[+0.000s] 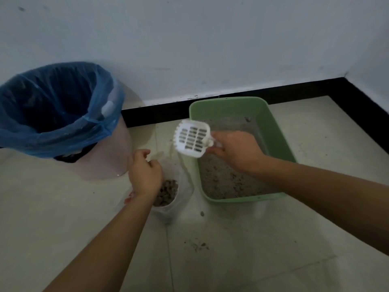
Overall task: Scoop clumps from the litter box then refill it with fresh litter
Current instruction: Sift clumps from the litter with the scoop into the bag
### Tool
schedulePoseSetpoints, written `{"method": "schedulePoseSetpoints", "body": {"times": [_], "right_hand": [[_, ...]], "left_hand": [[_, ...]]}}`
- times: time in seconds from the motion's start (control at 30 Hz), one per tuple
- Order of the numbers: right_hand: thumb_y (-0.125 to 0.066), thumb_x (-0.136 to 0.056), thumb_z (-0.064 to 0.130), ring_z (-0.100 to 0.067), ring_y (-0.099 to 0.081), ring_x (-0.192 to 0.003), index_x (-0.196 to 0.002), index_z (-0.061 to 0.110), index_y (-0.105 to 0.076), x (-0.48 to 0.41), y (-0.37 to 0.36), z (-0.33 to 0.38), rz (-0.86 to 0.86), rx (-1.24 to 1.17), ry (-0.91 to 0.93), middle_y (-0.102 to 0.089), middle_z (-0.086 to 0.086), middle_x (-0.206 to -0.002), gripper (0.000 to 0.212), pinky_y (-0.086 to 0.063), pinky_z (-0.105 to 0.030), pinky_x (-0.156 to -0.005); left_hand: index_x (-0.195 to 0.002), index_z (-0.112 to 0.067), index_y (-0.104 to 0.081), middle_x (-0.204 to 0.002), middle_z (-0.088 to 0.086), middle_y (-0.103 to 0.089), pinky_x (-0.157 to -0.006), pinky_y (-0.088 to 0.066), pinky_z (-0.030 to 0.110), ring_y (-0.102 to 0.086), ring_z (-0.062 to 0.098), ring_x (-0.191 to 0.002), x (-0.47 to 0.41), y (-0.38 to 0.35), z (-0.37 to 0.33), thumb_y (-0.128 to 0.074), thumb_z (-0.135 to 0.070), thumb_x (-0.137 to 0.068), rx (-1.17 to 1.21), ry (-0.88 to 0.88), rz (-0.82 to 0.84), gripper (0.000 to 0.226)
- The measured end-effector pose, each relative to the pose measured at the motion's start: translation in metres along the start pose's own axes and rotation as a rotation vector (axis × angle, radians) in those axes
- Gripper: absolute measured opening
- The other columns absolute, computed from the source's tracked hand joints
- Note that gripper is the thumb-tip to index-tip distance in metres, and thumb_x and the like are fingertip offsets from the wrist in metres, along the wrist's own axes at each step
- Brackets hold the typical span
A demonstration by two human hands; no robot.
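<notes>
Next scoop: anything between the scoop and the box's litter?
Nothing visible. The right hand holds the scoop over the left rim of the litter box; its litter lies uncovered. The left hand grips a clear bag outside.

A green plastic litter box [280,131] sits on the tiled floor near the corner of the wall, holding a shallow bed of grey, speckled litter [221,180]. The right hand [235,150] grips a white slotted scoop [192,139], tilted above the box's left rim. Just beside the box, the left hand [145,173] holds open a clear bag [168,192] of brownish pellets.
</notes>
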State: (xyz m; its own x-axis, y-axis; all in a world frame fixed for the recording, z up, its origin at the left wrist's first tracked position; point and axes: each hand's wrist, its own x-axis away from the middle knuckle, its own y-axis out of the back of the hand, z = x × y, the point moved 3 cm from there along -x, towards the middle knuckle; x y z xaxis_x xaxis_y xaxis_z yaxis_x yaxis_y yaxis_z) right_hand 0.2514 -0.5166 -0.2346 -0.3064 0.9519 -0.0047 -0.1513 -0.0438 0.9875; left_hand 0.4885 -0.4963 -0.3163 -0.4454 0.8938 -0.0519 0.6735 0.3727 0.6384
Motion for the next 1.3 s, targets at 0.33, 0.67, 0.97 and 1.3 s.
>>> {"method": "schedulePoseSetpoints", "body": {"times": [0.33, 0.67, 0.97, 1.3], "right_hand": [[-0.064, -0.091, 0.027, -0.022, -0.059, -0.088, -0.131, 0.017, -0.049, -0.017, 0.016, -0.139, 0.132, 0.782, -0.148, -0.064, -0.006, -0.097, 0.044, -0.045, -0.034, -0.075], [-0.056, -0.096, 0.023, -0.019, -0.046, -0.071, -0.099, 0.013, -0.061, -0.063, -0.022, -0.154, 0.193, 0.858, -0.207, -0.05, -0.003, -0.073, 0.012, -0.035, -0.031, -0.068], [-0.072, -0.082, 0.036, -0.013, -0.054, -0.059, -0.115, 0.025, -0.068, -0.022, 0.028, -0.173, 0.235, 0.569, -0.376, -0.059, 0.003, -0.073, 0.036, -0.041, -0.027, -0.052], [-0.063, -0.093, 0.033, -0.015, -0.057, -0.064, -0.114, 0.017, -0.067, -0.015, -0.001, -0.143, 0.299, 0.692, -0.091, -0.062, 0.001, -0.077, 0.026, -0.042, -0.03, -0.061]], "left_hand": [[-0.155, -0.006, -0.006, -0.164, 0.005, 0.005, -0.119, -0.008, 0.028, -0.004, 0.018, -0.15, 0.049, -0.115, -0.056, -0.041, -0.033, -0.102, -0.168, -0.268, 0.41, 0.069], [-0.154, -0.008, -0.009, -0.164, 0.001, 0.005, -0.116, -0.003, 0.021, 0.002, 0.009, -0.149, 0.055, -0.12, -0.055, -0.032, -0.032, -0.103, -0.188, -0.293, 0.339, 0.061], [-0.154, -0.006, -0.014, -0.164, 0.003, 0.0, -0.115, -0.002, 0.019, 0.0, 0.009, -0.149, 0.053, -0.12, -0.056, -0.034, -0.03, -0.103, -0.17, -0.287, 0.351, 0.06], [-0.154, -0.006, -0.015, -0.164, 0.002, -0.003, -0.116, -0.004, 0.021, -0.001, 0.01, -0.149, 0.055, -0.118, -0.059, -0.036, -0.027, -0.103, -0.144, -0.258, 0.335, 0.059]]}}
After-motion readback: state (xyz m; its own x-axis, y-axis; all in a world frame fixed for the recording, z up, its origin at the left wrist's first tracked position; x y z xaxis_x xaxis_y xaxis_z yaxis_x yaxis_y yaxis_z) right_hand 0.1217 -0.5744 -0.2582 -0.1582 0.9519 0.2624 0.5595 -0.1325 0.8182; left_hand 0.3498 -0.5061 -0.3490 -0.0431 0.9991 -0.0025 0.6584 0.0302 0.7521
